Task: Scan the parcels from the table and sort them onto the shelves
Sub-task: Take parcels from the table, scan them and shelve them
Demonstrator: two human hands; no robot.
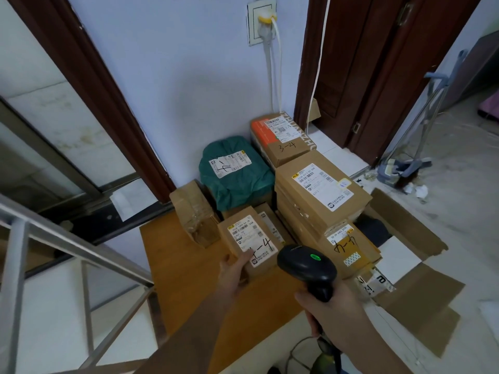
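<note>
With left hand (232,268) gripping small box (249,242) at table (175,279) edge and right hand (330,310) clasping scanner (306,265) beside: likely misread from thumb-covered label, or toppling stacked parcels (321,190).

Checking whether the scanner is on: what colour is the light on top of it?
Green, on the black barcode scanner in the right hand; head view.

wooden table (172,287) under parcels (318,190)
</note>
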